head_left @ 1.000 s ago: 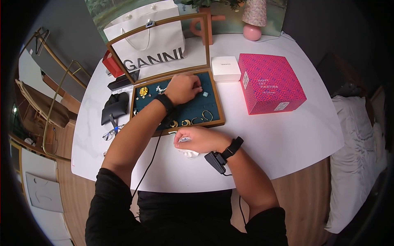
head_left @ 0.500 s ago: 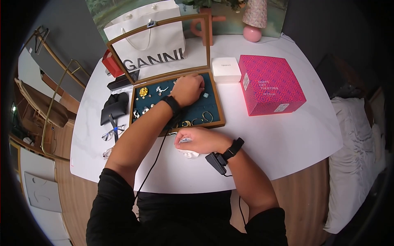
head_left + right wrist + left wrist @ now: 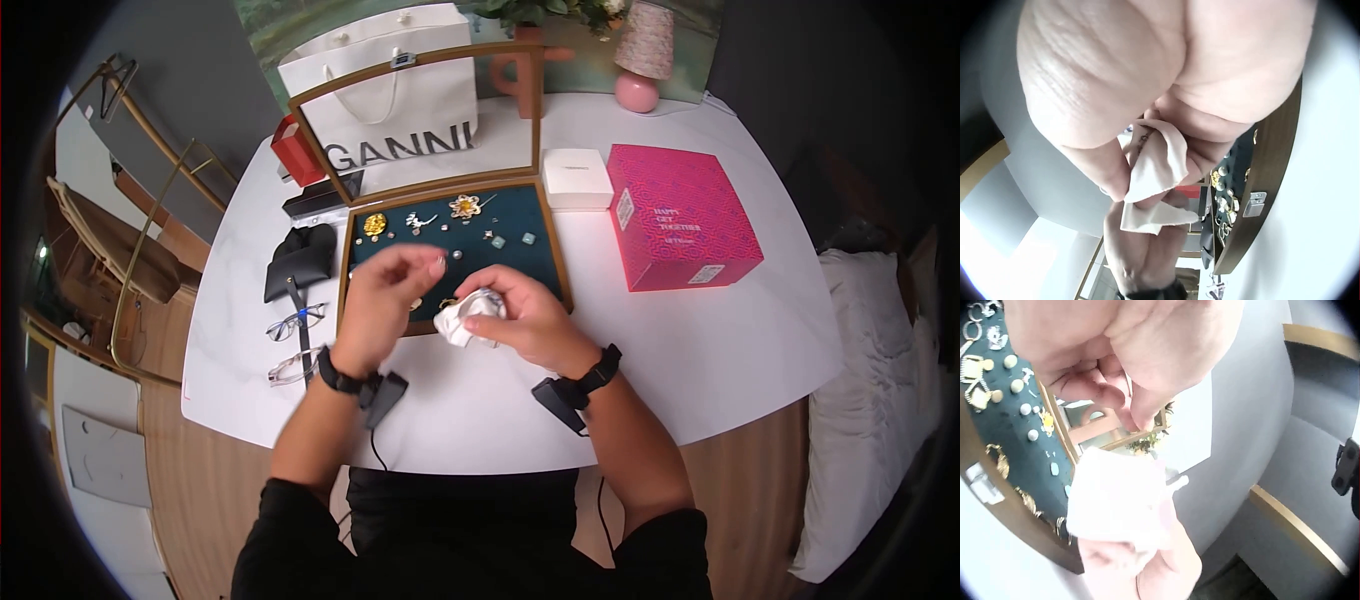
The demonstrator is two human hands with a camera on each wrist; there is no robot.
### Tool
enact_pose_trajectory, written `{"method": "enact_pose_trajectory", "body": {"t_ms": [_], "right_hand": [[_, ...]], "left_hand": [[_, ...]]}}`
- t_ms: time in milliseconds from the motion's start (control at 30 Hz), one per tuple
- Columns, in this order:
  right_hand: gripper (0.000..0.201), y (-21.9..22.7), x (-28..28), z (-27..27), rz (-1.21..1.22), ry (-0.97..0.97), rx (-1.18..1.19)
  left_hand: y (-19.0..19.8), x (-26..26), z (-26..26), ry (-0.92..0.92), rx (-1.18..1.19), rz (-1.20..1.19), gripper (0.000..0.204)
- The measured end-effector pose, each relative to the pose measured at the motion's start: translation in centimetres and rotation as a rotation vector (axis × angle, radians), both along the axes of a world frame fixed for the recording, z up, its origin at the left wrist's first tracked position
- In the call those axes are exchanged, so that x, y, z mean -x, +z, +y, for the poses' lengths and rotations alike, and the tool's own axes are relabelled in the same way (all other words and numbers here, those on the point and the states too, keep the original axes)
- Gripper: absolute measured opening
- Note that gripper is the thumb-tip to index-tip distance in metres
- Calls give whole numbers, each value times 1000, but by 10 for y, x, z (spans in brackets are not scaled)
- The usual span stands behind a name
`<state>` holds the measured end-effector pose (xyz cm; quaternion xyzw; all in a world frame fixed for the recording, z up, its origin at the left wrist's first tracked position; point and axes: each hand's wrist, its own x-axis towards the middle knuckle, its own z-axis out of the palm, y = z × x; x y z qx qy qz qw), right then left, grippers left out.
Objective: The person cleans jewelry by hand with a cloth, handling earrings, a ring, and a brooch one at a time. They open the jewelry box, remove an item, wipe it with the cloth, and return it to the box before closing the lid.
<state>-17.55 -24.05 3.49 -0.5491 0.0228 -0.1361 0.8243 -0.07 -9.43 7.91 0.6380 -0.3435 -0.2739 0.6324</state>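
Above the front of the jewelry box (image 3: pixel 556 262), my left hand (image 3: pixel 385 295) pinches a small shiny piece of jewelry (image 3: pixel 441 260) between thumb and fingertips; its exact kind I cannot tell. Close beside it, my right hand (image 3: pixel 530 318) grips a crumpled white cloth (image 3: pixel 470 318), thumb pressed over the front. In the left wrist view the cloth (image 3: pixel 1116 494) spreads just below the pinching fingers. A gold flower brooch (image 3: pixel 466 206), a round yellow brooch (image 3: pixel 375 224), a silver sprig brooch (image 3: pixel 420 222) and several studs lie on the box's dark green lining.
The box's glass lid (image 3: pixel 420 130) stands raised before a white paper bag (image 3: pixel 380 90). A white box (image 3: pixel 577 180) and a pink patterned box (image 3: pixel 682 220) sit to the right. At left are a black pouch (image 3: pixel 300 262) and glasses (image 3: pixel 296 321).
My left hand has come back from the far part of the box toward my body, uncovering the flower brooch. My right hand has lifted the cloth from the table and moved slightly forward.
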Motion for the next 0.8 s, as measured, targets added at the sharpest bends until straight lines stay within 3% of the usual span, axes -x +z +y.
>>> {"method": "enact_pose_trajectory", "body": {"t_ms": [100,167,367,567,800], "right_hand": [[35,-1,-2,3,-89,-148,11],[34,-6,-2,1,-64,-152,81],[32,-6,-6,15,-7,-167,388],[33,-9,-11,20,-45,-277,546],[29,-9,-10,22,-57,-292,459]], "left_hand": [[-17,23,31,38,56,282,15],[-36,30,38,41,40,266,17],[-60,44,39,-38,103,546,19],[-64,38,46,-79,132,609,20],[-66,40,47,-134,179,678,22]]}}
